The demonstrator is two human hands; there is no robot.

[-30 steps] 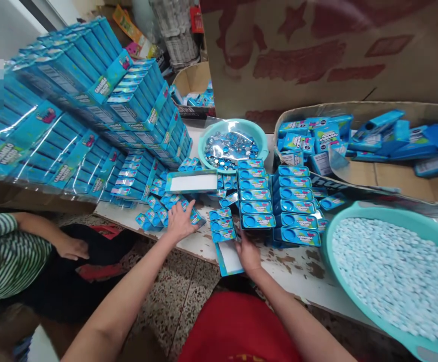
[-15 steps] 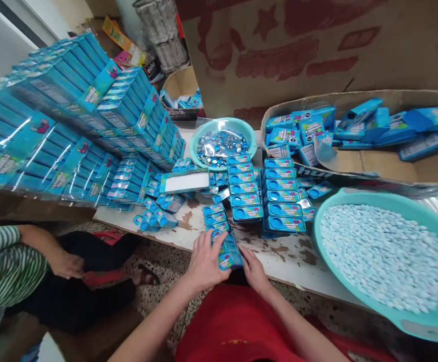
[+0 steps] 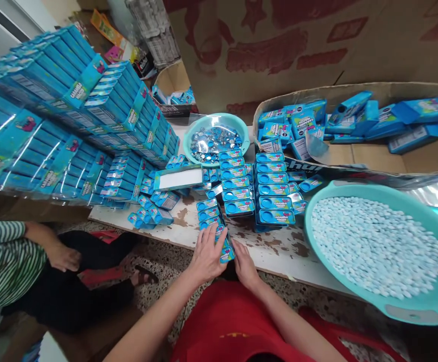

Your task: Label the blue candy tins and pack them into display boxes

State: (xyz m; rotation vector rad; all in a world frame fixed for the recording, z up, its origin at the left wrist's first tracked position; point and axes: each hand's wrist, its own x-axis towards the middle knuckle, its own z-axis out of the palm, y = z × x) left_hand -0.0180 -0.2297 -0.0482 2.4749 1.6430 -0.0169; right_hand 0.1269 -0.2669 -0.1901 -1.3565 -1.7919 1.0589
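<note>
A short row of small blue candy boxes (image 3: 208,214) labelled "CARAMELO MACIZO" stands at the table's front edge. My left hand (image 3: 206,254) lies over the near part of this row, fingers across the tops and thumb along the right side. My right hand (image 3: 245,264) presses its fingers, held together, against the right side of the nearest boxes. The fingertips of my right hand are partly hidden. Beyond them stand two longer rows of the same boxes, the middle row (image 3: 237,194) and the right row (image 3: 277,203), with round openings or windows on top.
A turquoise basin (image 3: 311,236) of pale blue candies stands right. Behind are a turquoise bowl (image 3: 186,143) of shiny small pieces and a carton (image 3: 377,160) of blue boxes. Wrapped stacks (image 3: 71,85) rise left, near an open tray (image 3: 179,178). A person in a striped sleeve (image 3: 0,251) sits left.
The nearest boxes, turned and jutting out before, now sit closer in line with the row. Both hands have moved slightly with them. The whole view has shifted a little.
</note>
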